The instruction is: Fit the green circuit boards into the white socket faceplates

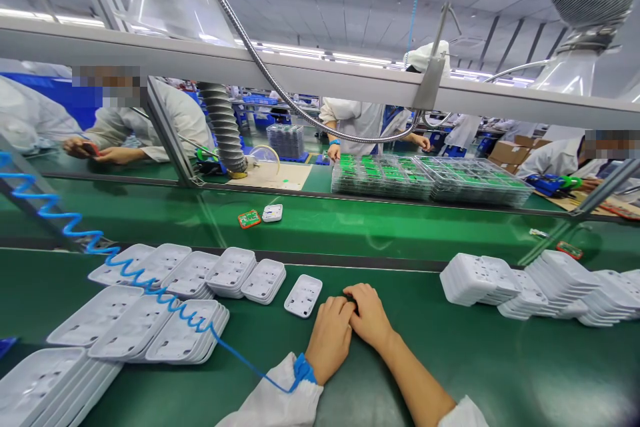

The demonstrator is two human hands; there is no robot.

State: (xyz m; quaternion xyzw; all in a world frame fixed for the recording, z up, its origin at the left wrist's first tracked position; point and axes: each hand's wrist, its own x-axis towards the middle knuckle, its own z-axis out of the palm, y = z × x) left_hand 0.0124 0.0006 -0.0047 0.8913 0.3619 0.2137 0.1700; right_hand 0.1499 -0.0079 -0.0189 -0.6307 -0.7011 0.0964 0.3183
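Left hand and right hand held together over green table
Fingers are curled close; whether anything is clamped cannot be told; a white casing is seen nearby

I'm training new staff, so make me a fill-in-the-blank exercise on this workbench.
The strap circles the person's ____ wrist.
The coiled cord is coloured ____.
The right hand is over a table coloured ____.
The white cover closest to the hands is nearer the ____ hand.
Missing words: left; blue; green; left.
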